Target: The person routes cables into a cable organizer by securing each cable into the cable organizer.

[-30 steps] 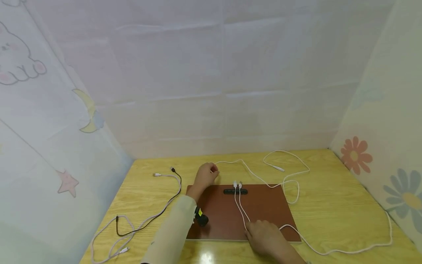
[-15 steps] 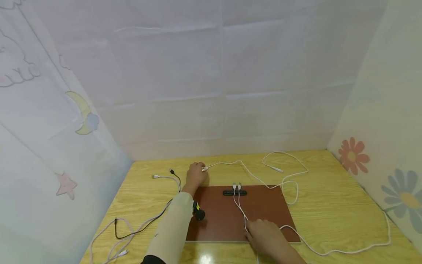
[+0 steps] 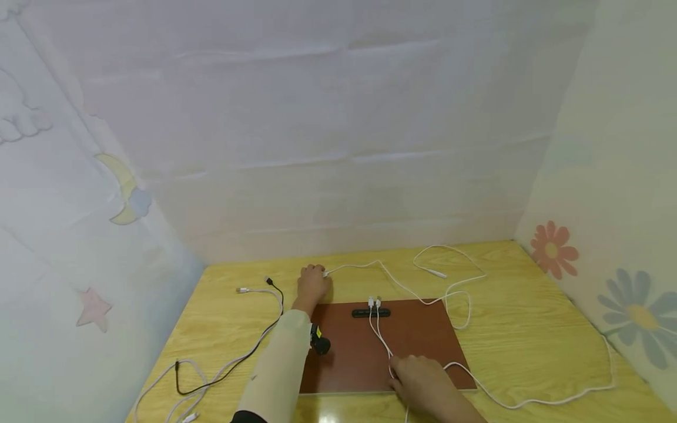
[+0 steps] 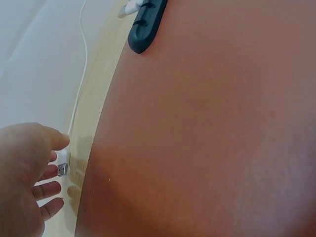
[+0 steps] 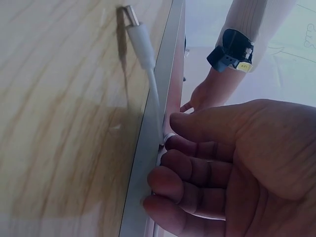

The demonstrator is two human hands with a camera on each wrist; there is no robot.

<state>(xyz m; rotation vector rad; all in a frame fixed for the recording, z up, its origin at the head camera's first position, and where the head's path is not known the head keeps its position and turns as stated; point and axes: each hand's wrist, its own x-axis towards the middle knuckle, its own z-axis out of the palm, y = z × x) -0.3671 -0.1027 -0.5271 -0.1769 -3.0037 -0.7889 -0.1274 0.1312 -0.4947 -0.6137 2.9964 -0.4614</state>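
Observation:
My left hand (image 3: 312, 286) reaches past the far left corner of the brown board (image 3: 338, 358). Its thumb and fingers pinch a white USB cable at the plug (image 4: 62, 169), whose metal end shows among the fingers in the left wrist view. At the board's front edge, my right hand (image 3: 423, 382) holds white cables in curled fingers. A small metal-tipped cable plug (image 5: 140, 42) sticks out past these fingers. Two white USB plugs (image 3: 374, 302) sit in the black cable clip (image 4: 144, 29) on the board's far edge.
On the left of the wooden table (image 3: 227, 329) lie a black cable (image 3: 270, 282) and a whitish cable (image 3: 254, 290), partly tangled. A white cable (image 3: 460, 283) loops behind and right of the board; another runs right. Patterned cloth walls (image 3: 317, 176) enclose the table.
My left hand has moved left along the table's back with the white USB cable, and its plug has come into sight. My right hand stays at the board's front edge. The head view has shifted slightly.

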